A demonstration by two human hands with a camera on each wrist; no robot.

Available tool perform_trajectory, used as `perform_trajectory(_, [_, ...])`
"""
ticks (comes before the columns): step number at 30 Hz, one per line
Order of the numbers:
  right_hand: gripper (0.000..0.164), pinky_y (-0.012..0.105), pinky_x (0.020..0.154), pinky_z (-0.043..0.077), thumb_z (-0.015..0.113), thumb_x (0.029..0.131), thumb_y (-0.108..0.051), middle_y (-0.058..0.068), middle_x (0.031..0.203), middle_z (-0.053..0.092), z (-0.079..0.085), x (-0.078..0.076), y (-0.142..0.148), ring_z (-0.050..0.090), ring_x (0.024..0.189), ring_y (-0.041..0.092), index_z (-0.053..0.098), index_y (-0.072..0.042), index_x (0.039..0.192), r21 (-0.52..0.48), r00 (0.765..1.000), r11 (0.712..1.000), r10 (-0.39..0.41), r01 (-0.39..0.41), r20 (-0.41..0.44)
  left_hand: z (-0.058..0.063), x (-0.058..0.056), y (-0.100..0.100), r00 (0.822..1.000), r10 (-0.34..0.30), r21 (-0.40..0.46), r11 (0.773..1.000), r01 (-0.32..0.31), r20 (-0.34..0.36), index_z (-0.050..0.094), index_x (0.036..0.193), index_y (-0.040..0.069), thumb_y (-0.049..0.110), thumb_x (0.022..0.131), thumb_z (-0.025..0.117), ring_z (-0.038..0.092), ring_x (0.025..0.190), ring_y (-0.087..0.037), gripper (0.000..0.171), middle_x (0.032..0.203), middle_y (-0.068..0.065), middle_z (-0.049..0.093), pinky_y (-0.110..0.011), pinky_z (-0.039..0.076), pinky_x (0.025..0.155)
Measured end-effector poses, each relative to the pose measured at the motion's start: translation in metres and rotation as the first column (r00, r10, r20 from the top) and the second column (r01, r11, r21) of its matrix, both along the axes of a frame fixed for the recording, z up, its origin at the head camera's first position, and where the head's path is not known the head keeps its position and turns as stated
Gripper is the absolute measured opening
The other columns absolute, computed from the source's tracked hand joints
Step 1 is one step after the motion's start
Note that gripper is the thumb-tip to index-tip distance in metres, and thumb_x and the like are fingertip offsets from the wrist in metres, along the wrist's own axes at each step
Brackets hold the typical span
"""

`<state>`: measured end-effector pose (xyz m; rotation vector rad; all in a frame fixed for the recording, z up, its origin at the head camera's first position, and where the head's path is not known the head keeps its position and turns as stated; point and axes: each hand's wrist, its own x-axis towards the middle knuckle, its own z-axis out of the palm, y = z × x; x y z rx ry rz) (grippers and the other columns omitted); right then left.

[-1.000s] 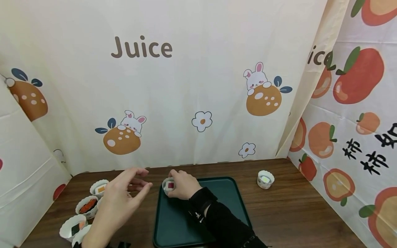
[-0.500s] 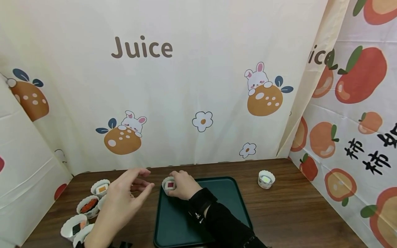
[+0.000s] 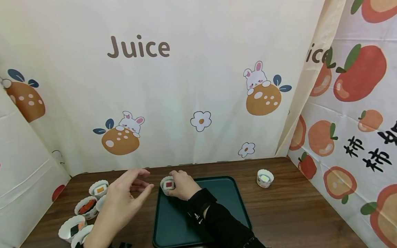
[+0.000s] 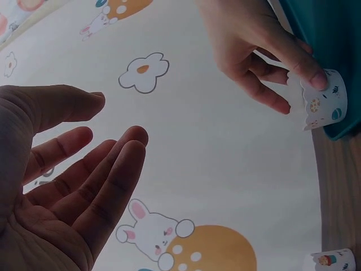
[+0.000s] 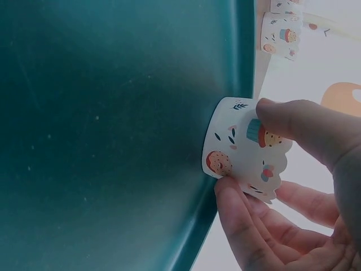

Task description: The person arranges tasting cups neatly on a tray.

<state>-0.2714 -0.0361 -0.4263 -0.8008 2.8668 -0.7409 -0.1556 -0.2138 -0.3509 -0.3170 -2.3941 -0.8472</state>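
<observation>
At the far left corner of the dark green tray (image 3: 201, 220), my right hand (image 3: 185, 186) holds a white paper baking cup (image 3: 163, 187) between thumb and fingers. Inside that cup sits a sushi roll (image 3: 169, 185) with a dark red centre. The right wrist view shows the cup's scalloped rim and its printed cupcakes and doughnuts (image 5: 219, 162), with the base against the tray. My left hand (image 3: 121, 203) hovers left of the tray, thumb and fingers apart and relaxed. In the left wrist view nothing lies between the left hand's (image 4: 84, 169) fingers.
Several more paper cups stand at the table's left, among them one with orange-topped sushi (image 3: 100, 189) and one with red-topped sushi (image 3: 88, 206). The left forearm hides part of them. Another cup (image 3: 265, 178) stands right of the tray. A printed curtain (image 3: 173, 137) rises behind the table (image 3: 288, 206).
The view shifts very slightly. Both hands stay where they were, the right one keeping hold of the cup at the tray's corner.
</observation>
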Motion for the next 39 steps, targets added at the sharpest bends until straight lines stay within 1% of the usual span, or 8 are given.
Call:
perform_trajectory(10, [0.065, 0.025, 0.079, 0.056, 0.089, 0.09, -0.025, 0.014, 0.126, 0.07, 0.001, 0.0, 0.007, 0.063, 0.091, 0.016, 0.061, -0.006, 0.145, -0.024, 1.0, 1.0, 0.001, 0.0, 0.012, -0.004, -0.002, 0.0, 1.0, -0.02, -0.012, 1.0, 0.019, -0.008, 0.074, 0.113, 0.016, 0.002, 0.084, 0.091, 0.073, 0.079, -0.003, 0.036, 0.102, 0.005, 0.075, -0.022, 0.061, 0.067])
perform_trajectory(18, [0.069, 0.039, 0.099, 0.061, 0.087, 0.092, -0.03, 0.016, 0.14, 0.067, 0.007, 0.002, 0.021, 0.069, 0.121, 0.027, 0.057, -0.006, 0.149, -0.009, 1.0, 1.0, -0.006, 0.006, 0.021, -0.007, -0.003, 0.002, 0.999, -0.05, -0.037, 0.998, 0.049, -0.013, 0.074, 0.113, 0.016, 0.002, 0.083, 0.091, 0.072, 0.078, -0.002, 0.037, 0.099, 0.006, 0.075, -0.022, 0.062, 0.067])
perform_trajectory(21, [0.07, 0.044, 0.104, 0.059, 0.085, 0.094, -0.031, 0.018, 0.146, 0.064, 0.011, 0.002, 0.029, 0.066, 0.13, 0.032, 0.055, -0.006, 0.152, -0.013, 0.999, 1.0, -0.004, 0.005, 0.032, -0.007, -0.002, 0.004, 0.999, -0.045, -0.047, 0.998, 0.045, 0.007, 0.073, 0.114, 0.016, 0.004, 0.084, 0.091, 0.072, 0.079, -0.002, 0.037, 0.099, 0.006, 0.074, -0.022, 0.062, 0.067])
perform_trajectory(25, [0.07, 0.048, 0.107, 0.057, 0.083, 0.097, -0.031, 0.019, 0.151, 0.06, 0.016, 0.003, 0.042, 0.064, 0.135, 0.034, 0.052, -0.007, 0.155, -0.027, 0.999, 1.0, -0.01, 0.012, 0.045, -0.007, -0.001, 0.006, 0.998, -0.033, -0.055, 0.998, 0.035, 0.048, 0.073, 0.116, 0.016, 0.006, 0.086, 0.09, 0.072, 0.081, -0.005, 0.036, 0.102, 0.005, 0.073, -0.022, 0.062, 0.069])
perform_trajectory(27, [0.07, 0.048, 0.106, 0.057, 0.082, 0.097, -0.031, 0.018, 0.152, 0.059, 0.018, 0.003, 0.051, 0.064, 0.134, 0.034, 0.052, -0.008, 0.156, -0.034, 0.998, 0.999, -0.019, 0.021, 0.051, -0.007, -0.002, 0.007, 0.997, -0.035, -0.055, 0.998, 0.038, 0.063, 0.073, 0.117, 0.016, 0.006, 0.086, 0.09, 0.072, 0.082, -0.007, 0.036, 0.103, 0.005, 0.073, -0.022, 0.062, 0.07])
perform_trajectory(31, [0.066, 0.046, 0.099, 0.059, 0.081, 0.098, -0.033, 0.017, 0.149, 0.061, 0.022, 0.003, 0.067, 0.067, 0.124, 0.031, 0.054, -0.011, 0.154, -0.045, 0.999, 0.998, -0.03, 0.032, 0.042, -0.008, -0.003, 0.009, 0.997, -0.046, -0.061, 0.997, 0.05, 0.069, 0.073, 0.117, 0.015, 0.006, 0.086, 0.09, 0.073, 0.083, -0.008, 0.036, 0.104, 0.004, 0.073, -0.022, 0.062, 0.071])
perform_trajectory(34, [0.063, 0.045, 0.094, 0.06, 0.081, 0.097, -0.032, 0.017, 0.142, 0.065, 0.025, 0.004, 0.08, 0.069, 0.116, 0.029, 0.057, -0.01, 0.151, -0.047, 0.999, 0.998, -0.035, 0.035, 0.012, -0.009, -0.004, 0.01, 0.996, -0.058, -0.074, 0.995, 0.063, 0.073, 0.074, 0.118, 0.016, 0.006, 0.086, 0.09, 0.073, 0.084, -0.009, 0.037, 0.104, 0.005, 0.074, -0.022, 0.062, 0.071])
perform_trajectory(39, [0.057, 0.044, 0.089, 0.06, 0.081, 0.098, -0.032, 0.015, 0.133, 0.069, 0.028, 0.006, 0.101, 0.07, 0.113, 0.028, 0.061, -0.011, 0.147, -0.03, 0.998, 0.998, -0.056, 0.055, -0.042, -0.012, -0.004, 0.013, 0.993, -0.059, -0.107, 0.992, 0.07, 0.102, 0.076, 0.125, 0.016, 0.008, 0.086, 0.09, 0.075, 0.09, -0.013, 0.041, 0.11, 0.002, 0.076, -0.027, 0.064, 0.075])
